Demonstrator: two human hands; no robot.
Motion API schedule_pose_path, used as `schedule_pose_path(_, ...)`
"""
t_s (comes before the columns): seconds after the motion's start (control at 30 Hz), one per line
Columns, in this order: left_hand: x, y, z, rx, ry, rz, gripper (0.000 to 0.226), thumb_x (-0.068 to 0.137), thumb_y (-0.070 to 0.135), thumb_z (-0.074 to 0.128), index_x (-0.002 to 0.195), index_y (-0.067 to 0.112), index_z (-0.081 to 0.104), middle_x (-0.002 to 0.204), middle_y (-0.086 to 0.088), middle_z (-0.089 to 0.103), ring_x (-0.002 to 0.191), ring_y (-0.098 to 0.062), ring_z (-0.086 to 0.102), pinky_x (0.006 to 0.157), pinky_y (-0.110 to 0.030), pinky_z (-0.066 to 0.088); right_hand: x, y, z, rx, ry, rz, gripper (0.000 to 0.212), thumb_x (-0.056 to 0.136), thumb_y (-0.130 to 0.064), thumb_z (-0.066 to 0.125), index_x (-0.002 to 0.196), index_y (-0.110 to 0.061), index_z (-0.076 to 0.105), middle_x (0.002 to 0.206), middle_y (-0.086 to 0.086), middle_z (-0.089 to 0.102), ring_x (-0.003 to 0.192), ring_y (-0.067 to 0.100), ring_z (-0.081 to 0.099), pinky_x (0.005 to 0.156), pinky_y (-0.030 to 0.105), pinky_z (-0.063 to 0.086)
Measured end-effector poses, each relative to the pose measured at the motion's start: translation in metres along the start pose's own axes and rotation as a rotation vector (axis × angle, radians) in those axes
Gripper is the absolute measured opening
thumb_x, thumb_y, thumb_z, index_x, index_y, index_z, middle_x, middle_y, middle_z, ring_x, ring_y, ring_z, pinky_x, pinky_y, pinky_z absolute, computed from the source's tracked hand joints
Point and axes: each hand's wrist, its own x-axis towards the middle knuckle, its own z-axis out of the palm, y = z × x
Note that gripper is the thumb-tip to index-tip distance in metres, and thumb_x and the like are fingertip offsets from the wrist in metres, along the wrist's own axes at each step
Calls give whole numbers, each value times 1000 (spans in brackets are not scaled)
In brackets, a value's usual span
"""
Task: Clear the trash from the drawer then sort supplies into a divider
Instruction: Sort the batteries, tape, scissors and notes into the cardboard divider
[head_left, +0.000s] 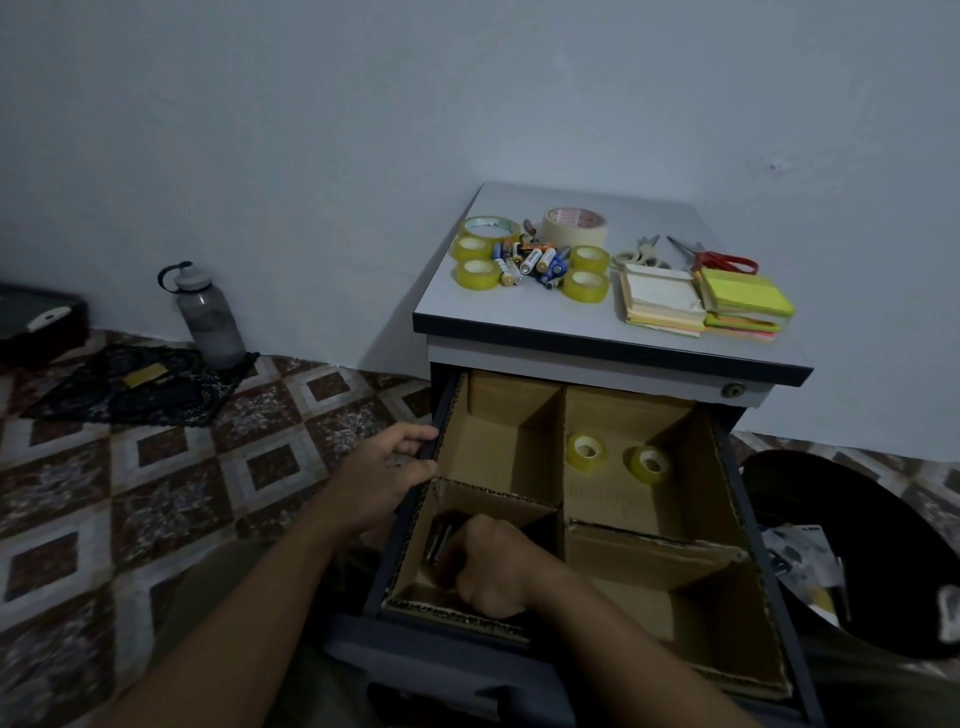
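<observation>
The open drawer (735, 467) holds a cardboard divider (563, 467) with four compartments. Two yellow tape rolls (587, 451) lie in the far right compartment. My left hand (387, 467) grips the drawer's left edge. My right hand (493, 564) is down in the near left compartment, fingers curled around thin dark items (441, 540) that are too dim to identify. On the cabinet top (498, 312) lie more tape rolls (478, 274), loose batteries (535, 262), two pairs of scissors (722, 258) and stacks of sticky notes (745, 301).
A black trash bin (852, 525) with scraps inside stands right of the drawer. A grey water bottle (208, 317) stands by the wall at the left, next to a dark cloth (135, 384) on the tiled floor. A dark box (36, 322) sits at far left.
</observation>
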Motion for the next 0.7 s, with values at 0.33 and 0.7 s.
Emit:
schedule_pose_path(0.33,-1,12,-3,179,53,32,23,94,23,64,108,41,59,114,10,62,110,-9,59,96,-36,51,-50,-5,-58,86,2,-138,30,96,-12,51,123,-14,63,118,6,66,105,19,64,87,31,54)
schedule_pose_path(0.7,47,112,-36,234,221,350,12,90,17,69,101,20,71,78,4,68,67,-1,63,66,-20,51,-75,44,-204,149,540,-176,17,89,-15,64,102,-25,69,94,-9,70,85,6,66,76,24,54)
